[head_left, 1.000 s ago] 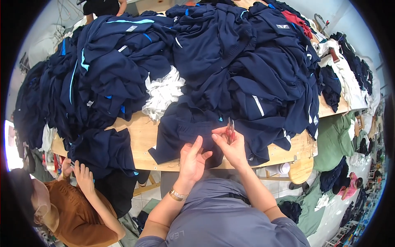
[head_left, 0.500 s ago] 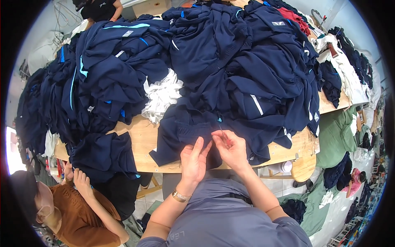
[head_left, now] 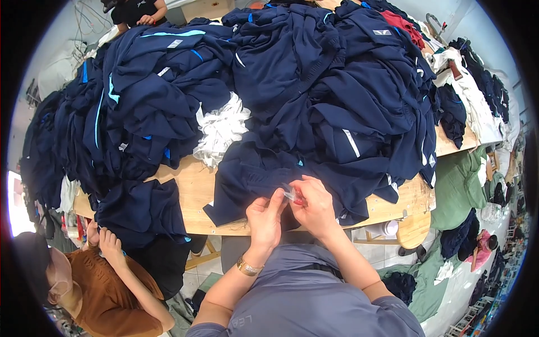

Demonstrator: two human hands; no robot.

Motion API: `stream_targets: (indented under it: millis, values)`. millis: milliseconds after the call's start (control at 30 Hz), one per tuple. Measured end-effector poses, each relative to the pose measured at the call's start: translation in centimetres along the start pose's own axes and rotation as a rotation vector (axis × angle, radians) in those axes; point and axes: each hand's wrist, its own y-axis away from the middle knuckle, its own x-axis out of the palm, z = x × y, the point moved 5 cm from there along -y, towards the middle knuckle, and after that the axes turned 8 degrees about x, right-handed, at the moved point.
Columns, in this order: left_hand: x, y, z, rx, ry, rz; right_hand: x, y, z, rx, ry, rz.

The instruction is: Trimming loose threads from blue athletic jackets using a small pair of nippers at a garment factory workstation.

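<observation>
My left hand [head_left: 265, 218] is closed in a pinch over the near edge of a navy garment [head_left: 238, 180], thumb and forefinger pressed together. What they hold is too small to make out. Close beside it, my right hand [head_left: 314, 208] is closed round small red-handled snips [head_left: 299, 199], mostly hidden by the fingers. A pale, shiny sliver shows between the two hands; whether it is the blade or a scrap, I cannot tell. The garment, with a gathered band, lies at the table's front edge below both hands.
Large heaps of navy garments [head_left: 370, 101] cover the wooden table [head_left: 196, 191]. A pile of white strips [head_left: 222, 132] lies left of centre. At the left, a person in a brown top [head_left: 109, 286] handles navy cloth; another stands at the far left. A stool [head_left: 414, 229] stands at the right.
My left hand has gone from spread fingers to a pinch. The right hand has turned and come closer to it, bringing the red handle into clearer sight.
</observation>
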Motion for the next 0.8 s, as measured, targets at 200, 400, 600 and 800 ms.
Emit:
stream_targets:
  millis: [200, 400, 600, 800]
  values:
    - [0.0, -0.3, -0.2, -0.016, 0.032, 0.000, 0.6, 0.3, -2.3, 0.549, -0.317, 0.029]
    - [-0.2, -0.4, -0.1, 0.004, 0.041, 0.042, 0.9, 0.8, -2.9, 0.649, -0.502, 0.041]
    - [-0.1, -0.2, -0.2, 0.048, -0.043, 0.040, 0.2, 0.2, -1.1, 0.270, -0.185, -0.052]
    - [0.0, -0.1, -0.3, 0.040, -0.081, 0.063, 0.2, 0.0, -0.5, 0.095, -0.048, 0.003]
